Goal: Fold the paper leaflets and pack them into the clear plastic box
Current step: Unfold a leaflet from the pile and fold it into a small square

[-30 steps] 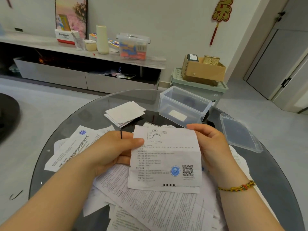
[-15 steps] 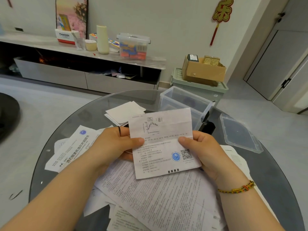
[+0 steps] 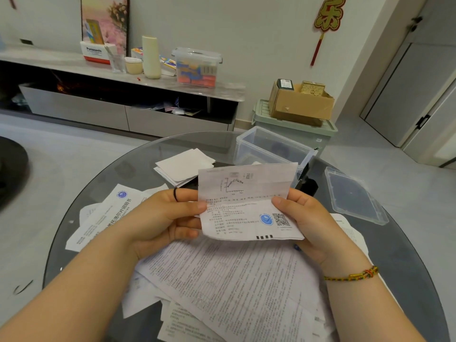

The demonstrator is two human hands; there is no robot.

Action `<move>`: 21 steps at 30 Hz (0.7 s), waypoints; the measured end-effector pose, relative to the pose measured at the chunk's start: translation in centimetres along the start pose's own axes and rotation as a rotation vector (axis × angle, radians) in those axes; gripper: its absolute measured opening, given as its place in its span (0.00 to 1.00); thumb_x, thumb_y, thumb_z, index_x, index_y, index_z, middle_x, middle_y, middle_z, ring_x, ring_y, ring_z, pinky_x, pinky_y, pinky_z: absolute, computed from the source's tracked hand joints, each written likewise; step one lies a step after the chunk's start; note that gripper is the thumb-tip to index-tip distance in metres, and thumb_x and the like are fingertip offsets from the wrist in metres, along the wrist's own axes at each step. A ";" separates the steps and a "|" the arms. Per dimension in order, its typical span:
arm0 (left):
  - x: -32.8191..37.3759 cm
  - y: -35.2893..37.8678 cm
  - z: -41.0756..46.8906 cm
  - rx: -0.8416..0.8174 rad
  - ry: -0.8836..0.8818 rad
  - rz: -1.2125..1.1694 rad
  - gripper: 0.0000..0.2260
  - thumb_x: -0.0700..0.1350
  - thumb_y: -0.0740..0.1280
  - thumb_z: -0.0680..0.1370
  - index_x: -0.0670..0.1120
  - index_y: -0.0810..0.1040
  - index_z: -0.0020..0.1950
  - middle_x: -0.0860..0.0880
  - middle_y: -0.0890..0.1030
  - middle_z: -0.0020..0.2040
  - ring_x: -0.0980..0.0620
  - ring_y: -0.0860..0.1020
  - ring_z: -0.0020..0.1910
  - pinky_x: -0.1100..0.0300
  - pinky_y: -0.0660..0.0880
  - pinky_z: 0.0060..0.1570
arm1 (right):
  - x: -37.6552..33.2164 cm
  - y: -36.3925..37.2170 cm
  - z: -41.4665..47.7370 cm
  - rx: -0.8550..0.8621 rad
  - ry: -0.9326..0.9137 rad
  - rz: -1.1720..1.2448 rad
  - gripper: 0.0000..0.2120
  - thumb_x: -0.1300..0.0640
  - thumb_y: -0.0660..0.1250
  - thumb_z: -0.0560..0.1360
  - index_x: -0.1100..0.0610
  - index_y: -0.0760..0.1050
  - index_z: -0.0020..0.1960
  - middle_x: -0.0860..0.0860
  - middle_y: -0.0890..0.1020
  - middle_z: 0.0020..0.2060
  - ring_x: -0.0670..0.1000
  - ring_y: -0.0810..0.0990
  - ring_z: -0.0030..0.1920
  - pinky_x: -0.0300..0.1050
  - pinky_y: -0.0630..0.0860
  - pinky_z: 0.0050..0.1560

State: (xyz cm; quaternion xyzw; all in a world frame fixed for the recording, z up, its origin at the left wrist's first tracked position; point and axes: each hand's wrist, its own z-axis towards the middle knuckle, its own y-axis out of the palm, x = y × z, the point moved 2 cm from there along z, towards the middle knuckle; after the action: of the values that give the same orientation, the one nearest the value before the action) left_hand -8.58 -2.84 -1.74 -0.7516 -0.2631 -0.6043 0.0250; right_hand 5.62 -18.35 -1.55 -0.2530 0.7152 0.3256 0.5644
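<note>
1 head-worn view, forward and down (close over table (image 3: 407,280))

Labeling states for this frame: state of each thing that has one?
held leaflet: creased across
left hand: pinches leaflet's left edge
right hand: pinches its right edge
clear box: open
lid: off, right of box
folded stack: folded, left of box
loose leaflets: unfolded

Soft even daylight, wide-angle edge bending

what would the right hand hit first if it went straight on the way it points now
Carrying the leaflet it pinches, the right hand points forward and slightly left. The clear plastic box looks first in that line, though depth is hard to judge.
</note>
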 end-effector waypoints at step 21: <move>0.1 1.2 0.3 0.358 0.260 0.238 0.09 0.31 0.68 0.71 0.44 0.75 0.35 0.46 0.81 0.38 0.60 0.79 0.27 0.70 0.75 0.27 | 0.4 0.2 0.5 -0.093 0.016 0.218 0.41 0.37 0.78 0.45 0.58 0.78 0.52 0.57 0.85 0.44 0.53 0.84 0.40 0.43 0.80 0.34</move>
State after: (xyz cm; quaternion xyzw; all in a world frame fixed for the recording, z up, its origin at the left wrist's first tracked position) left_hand -7.72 -3.74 -1.35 -0.6769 -0.2702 -0.6323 0.2625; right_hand 5.73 -17.82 -1.97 -0.2022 0.7272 0.4156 0.5075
